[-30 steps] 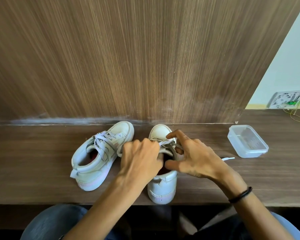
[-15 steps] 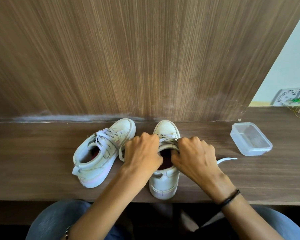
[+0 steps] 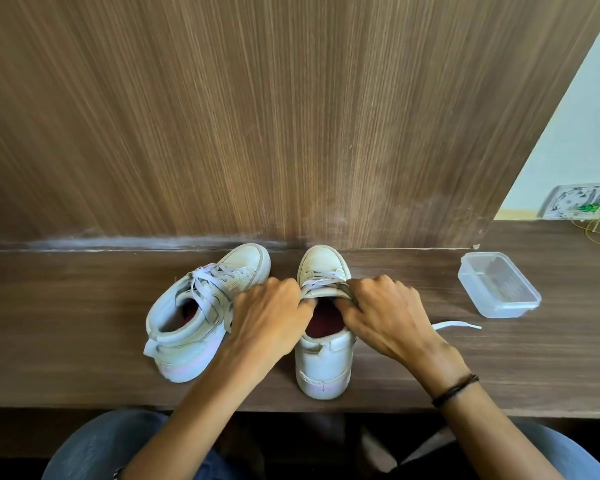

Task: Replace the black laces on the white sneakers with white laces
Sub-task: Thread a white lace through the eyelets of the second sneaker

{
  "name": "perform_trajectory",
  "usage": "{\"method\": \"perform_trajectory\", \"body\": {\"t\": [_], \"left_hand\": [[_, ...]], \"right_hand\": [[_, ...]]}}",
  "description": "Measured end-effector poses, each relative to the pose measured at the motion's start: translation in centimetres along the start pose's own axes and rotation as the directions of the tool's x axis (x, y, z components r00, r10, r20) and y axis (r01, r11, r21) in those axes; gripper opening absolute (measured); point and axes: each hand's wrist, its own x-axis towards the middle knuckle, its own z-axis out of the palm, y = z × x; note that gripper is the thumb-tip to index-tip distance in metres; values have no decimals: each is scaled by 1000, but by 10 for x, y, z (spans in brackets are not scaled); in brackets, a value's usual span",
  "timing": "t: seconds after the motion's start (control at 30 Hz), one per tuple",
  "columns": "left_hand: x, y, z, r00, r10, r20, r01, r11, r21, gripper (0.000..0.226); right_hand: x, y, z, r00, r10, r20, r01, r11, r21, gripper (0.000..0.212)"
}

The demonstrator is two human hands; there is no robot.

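Gripping the upright sneaker (image 3: pixel 323 362) at its top with both hands, toe toward the wood panel (image 3: pixel 257 116) and heel toward the near edge of the surface (image 3: pixel 66 323). Holding the left side of the collar with the left hand (image 3: pixel 271 317), with fingers curled over the rim and thumb dipping toward the red lining. Holding the right side with the right hand (image 3: pixel 388 317), with fingers (image 3: pixel 378 285) curled against the tongue and the topmost crossing of the white lace (image 3: pixel 321 276). Fingertips hidden, so no telling whether pinching lace or only shoe. Threaded in white across the upper eyelets, with one loose lace end (image 3: pixel 459 325) trailing out from under the right hand and lying flat on the surface to the right.

Just beside the left hand, the tilted sneaker (image 3: pixel 187 341), leaning on its side with toe angled up and to the right, also laced in white, with slack loops over the tongue. Well to the right, apart from both shoes, a clear plastic container (image 3: pixel 499 285) on the same surface. Around the right wrist, a black band (image 3: pixel 454 389). Far back at the right edge, against the pale wall, a white wall plate (image 3: pixel 582 199) with thin yellow wire hanging below. Beneath the near edge of the surface, knees in blue jeans (image 3: pixel 94 445).
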Motion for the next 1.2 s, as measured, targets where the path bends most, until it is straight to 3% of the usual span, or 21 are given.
{"method": "perform_trajectory", "body": {"t": [0.27, 0.47, 0.6, 0.77, 0.83, 0.9, 1.03, 1.2], "left_hand": [[5, -3, 7, 999, -18, -50, 15, 998, -60, 36], [8, -8, 4, 987, 43, -154, -44, 999, -4, 44], [15, -22, -3, 994, 85, -66, -94, 984, -153, 52], [24, -44, -4, 980, 134, 147, -37, 849, -528, 57], [24, -45, -6, 978, 143, 154, -16, 781, -625, 61], [24, -46, -10, 981, 127, 144, 10, 714, -700, 52], [29, -45, -16, 980, 120, 158, 69, 540, -839, 36], [35, -41, -16, 984, 106, 143, 100, 335, -937, 33]], "right_hand": [[6, 3, 4, 999, 41, -17, -39, 994, 105, 37], [6, 4, 0, 993, 112, -29, -104, 976, 193, 44], [6, 15, -3, 993, 118, -5, -110, 944, 310, 43], [3, 23, -14, 991, 91, 98, -132, 786, 604, 43], [2, 23, -17, 990, 105, 92, -139, 756, 640, 49], [2, 21, -21, 986, 138, 90, -160, 688, 707, 52], [5, 19, -29, 976, 158, 153, -208, 440, 874, 44], [8, 12, -32, 981, 155, 114, -147, 222, 964, 36]]}}
